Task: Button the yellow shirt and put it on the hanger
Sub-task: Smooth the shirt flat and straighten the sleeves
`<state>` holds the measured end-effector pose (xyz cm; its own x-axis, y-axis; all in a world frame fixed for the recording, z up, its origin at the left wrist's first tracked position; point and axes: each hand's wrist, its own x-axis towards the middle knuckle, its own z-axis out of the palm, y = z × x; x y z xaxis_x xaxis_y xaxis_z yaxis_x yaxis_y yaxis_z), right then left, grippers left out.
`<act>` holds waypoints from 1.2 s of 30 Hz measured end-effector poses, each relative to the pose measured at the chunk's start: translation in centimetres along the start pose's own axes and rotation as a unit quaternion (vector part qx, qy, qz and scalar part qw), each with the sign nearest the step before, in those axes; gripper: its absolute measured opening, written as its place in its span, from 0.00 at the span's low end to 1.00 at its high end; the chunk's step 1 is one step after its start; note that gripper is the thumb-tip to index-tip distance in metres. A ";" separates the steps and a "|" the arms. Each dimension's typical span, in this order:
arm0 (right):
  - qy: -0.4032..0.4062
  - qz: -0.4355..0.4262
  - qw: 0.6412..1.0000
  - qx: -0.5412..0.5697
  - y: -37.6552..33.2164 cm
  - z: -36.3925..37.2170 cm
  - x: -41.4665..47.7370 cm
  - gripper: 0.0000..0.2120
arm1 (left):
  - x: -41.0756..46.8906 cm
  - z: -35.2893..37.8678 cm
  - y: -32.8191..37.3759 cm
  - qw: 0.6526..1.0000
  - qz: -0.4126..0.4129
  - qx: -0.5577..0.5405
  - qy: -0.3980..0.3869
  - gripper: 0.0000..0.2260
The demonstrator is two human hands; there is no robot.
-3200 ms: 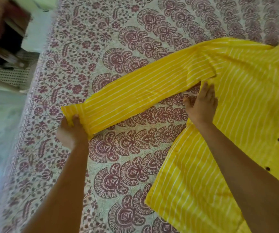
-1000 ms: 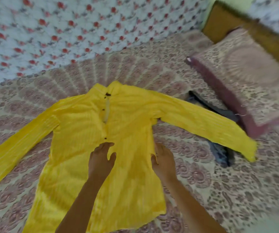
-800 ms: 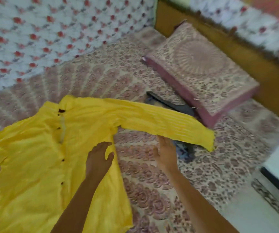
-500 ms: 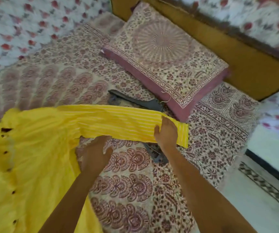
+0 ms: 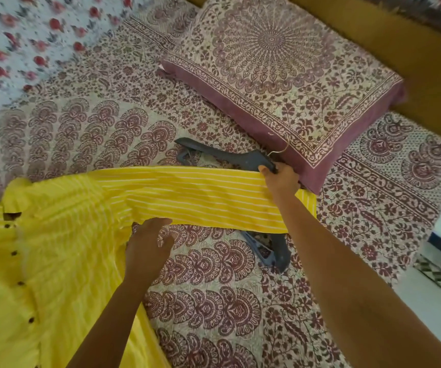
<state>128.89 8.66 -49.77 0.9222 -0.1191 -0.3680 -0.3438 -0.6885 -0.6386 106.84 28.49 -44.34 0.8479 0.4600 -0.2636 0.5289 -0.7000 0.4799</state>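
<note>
Fetching step: right hand (image 5: 280, 180) grips hanger (image 5: 240, 158) near bed (image 5: 214, 301) head; left hand (image 5: 147, 244) loose on shirt (image 5: 68, 248). Next, slide hanger from under sleeve (image 5: 200, 197).

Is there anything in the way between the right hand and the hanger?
Nothing: the right hand grips the hanger. Only the sleeve lies across the hanger's middle, covering it there.

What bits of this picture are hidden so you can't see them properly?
In the head view:
1. The hanger: its middle is under the sleeve.
2. The yellow shirt: the left and bottom edges cut it off.
3. The right hand: its fingers curl out of sight, so gripping hanger or sleeve is unclear.
4. The flowered cloth, top left: blurred.
</note>
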 end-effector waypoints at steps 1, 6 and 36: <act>0.008 -0.033 0.999 -0.005 -0.8 -0.1 -0.3 0.18 | 0.0 -0.1 -0.5 1.000 -0.013 0.014 0.007 0.16; 0.011 -0.203 0.976 -0.080 -6.0 -1.4 -2.4 0.17 | -0.1 -1.7 -2.1 0.992 -0.091 0.074 0.050 0.13; -0.315 -0.512 0.797 0.062 -24.5 0.3 -38.0 0.14 | -17.8 -27.0 -9.9 0.941 -0.018 0.012 0.339 0.32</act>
<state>102.24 30.29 -20.34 0.4718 0.8692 0.1477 0.4810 -0.1134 -0.8693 85.52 41.99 -21.85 0.6158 0.7206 0.3188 0.5640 -0.6856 0.4602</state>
